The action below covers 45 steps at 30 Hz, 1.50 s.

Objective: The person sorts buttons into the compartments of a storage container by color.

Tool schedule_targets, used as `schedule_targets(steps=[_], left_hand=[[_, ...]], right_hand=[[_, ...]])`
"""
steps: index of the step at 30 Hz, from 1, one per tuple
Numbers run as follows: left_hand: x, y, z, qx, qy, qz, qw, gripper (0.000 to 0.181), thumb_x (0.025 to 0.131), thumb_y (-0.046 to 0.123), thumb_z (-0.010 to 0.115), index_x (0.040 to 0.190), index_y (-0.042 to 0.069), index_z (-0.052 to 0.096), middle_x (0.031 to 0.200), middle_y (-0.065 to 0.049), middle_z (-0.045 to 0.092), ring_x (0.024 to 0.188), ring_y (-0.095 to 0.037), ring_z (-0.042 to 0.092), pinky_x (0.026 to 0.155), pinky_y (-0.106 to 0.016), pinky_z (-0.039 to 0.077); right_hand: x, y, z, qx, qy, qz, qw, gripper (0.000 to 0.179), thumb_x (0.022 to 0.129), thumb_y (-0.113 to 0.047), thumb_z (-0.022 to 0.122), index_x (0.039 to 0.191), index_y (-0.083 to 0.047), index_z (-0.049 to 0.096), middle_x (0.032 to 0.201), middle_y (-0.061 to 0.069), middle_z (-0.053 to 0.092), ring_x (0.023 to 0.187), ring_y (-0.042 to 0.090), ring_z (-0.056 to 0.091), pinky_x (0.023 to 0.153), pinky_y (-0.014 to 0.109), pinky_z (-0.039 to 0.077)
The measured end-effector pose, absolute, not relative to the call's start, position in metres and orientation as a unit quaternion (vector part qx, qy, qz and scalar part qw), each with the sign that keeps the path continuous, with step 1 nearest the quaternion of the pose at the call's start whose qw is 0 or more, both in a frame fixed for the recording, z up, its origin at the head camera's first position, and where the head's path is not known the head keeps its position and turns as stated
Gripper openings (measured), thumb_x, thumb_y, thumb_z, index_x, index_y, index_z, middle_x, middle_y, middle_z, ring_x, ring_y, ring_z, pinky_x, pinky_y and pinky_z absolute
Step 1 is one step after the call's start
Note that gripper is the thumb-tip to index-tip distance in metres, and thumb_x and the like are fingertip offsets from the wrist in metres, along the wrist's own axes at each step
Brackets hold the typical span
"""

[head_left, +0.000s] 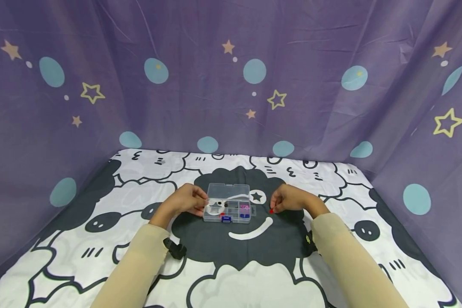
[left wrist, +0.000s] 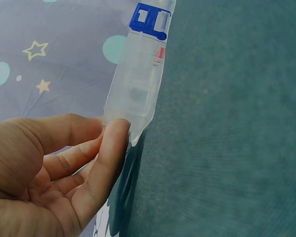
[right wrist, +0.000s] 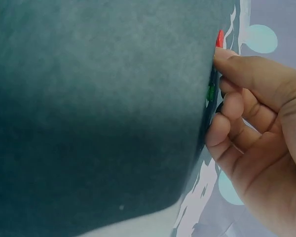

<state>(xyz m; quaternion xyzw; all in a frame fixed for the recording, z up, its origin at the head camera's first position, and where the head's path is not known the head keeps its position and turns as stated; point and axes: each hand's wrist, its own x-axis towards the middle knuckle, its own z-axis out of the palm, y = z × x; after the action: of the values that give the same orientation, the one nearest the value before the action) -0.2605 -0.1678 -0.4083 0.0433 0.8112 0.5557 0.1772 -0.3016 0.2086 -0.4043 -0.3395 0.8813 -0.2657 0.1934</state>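
We are viewing a person working at a clear compartment box (head_left: 236, 220), which is lying with its lid (head_left: 229, 189) raised on a printed cloth (head_left: 238, 252). The left hand (head_left: 188, 199) is bracing the box's left end; the right hand (head_left: 292, 199) is working beside its right side, at a small red piece (head_left: 271, 211) near the cloth's dark surface. For good handling, we are judging, the left hand should be keeping the box level so that the pink pieces (head_left: 244, 206) and blue pieces (head_left: 244, 215) are staying sorted, while the right is gripping lightly, since so small a piece could be slipping. The left thumb and fingers are closing narrowly on the box's end, well apart from the blue latch (left wrist: 150, 21). The right thumb and forefinger appear to be pinching the red piece, its tip protruding; the other fingers are curling inward. Whether they are touching the green spot (right wrist: 210, 93), we are unable to tell.
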Motion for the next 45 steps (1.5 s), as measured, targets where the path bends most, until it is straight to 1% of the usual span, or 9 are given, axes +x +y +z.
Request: schedule_targets(steps=[4,10,16,27,34,45], left_hand=[[-0.260,-0.168,-0.408,0.044,0.811,0.556,0.176,0.019,0.095,-0.003,0.068,0.112,-0.011,0.065,0.092,-0.019,0.065,0.067,-0.021,0.070,0.065,-0.037,0.066],[-0.260,-0.168,-0.408,0.042,0.811,0.556,0.177,0.020,0.095,-0.003,0.068,0.112,-0.011,0.065,0.093,-0.019,0.065,0.067,-0.021,0.069,0.066,-0.038,0.066],[-0.261,-0.169,-0.409,0.047,0.813,0.554,0.176,0.019,0.095,-0.002,0.068,0.111,-0.011,0.065,0.093,-0.020,0.065,0.068,-0.022,0.069,0.066,-0.038,0.066],[-0.260,-0.169,-0.410,0.049,0.811,0.556,0.177,0.019,0.094,-0.002,0.068,0.111,-0.011,0.066,0.092,-0.019,0.065,0.067,-0.022,0.069,0.065,-0.037,0.066],[-0.260,-0.169,-0.410,0.050,0.811,0.556,0.175,0.019,0.095,-0.002,0.068,0.111,-0.011,0.066,0.092,-0.019,0.065,0.067,-0.022,0.069,0.065,-0.037,0.066],[-0.259,-0.168,-0.408,0.050,0.812,0.554,0.174,0.019,0.094,-0.003,0.068,0.111,-0.011,0.065,0.092,-0.019,0.065,0.067,-0.021,0.069,0.065,-0.037,0.065]], right_hand=[[-0.303,0.207,-0.405,-0.343,0.880,-0.259,0.200,0.008,0.084,0.002,0.077,0.086,-0.006,0.073,0.074,-0.003,0.069,0.065,0.006,0.057,0.061,0.021,0.049],[-0.304,0.206,-0.407,-0.342,0.881,-0.252,0.206,0.012,0.083,0.002,0.073,0.082,-0.009,0.070,0.070,-0.008,0.062,0.062,0.005,0.052,0.059,0.020,0.044],[-0.303,0.209,-0.407,-0.343,0.885,-0.246,0.196,0.012,0.086,0.002,0.067,0.081,-0.010,0.068,0.068,-0.008,0.057,0.061,0.006,0.049,0.057,0.020,0.040],[-0.303,0.213,-0.408,-0.354,0.883,-0.262,0.162,0.013,0.092,0.000,0.063,0.083,-0.007,0.069,0.070,-0.009,0.056,0.061,0.006,0.047,0.057,0.020,0.040],[-0.302,0.213,-0.404,-0.355,0.881,-0.266,0.163,0.012,0.096,-0.002,0.063,0.089,-0.006,0.071,0.074,-0.007,0.058,0.064,0.008,0.049,0.062,0.022,0.042],[-0.301,0.204,-0.393,-0.348,0.885,-0.271,0.152,0.013,0.100,-0.004,0.058,0.094,-0.003,0.070,0.071,-0.007,0.053,0.062,0.008,0.044,0.059,0.023,0.038]])
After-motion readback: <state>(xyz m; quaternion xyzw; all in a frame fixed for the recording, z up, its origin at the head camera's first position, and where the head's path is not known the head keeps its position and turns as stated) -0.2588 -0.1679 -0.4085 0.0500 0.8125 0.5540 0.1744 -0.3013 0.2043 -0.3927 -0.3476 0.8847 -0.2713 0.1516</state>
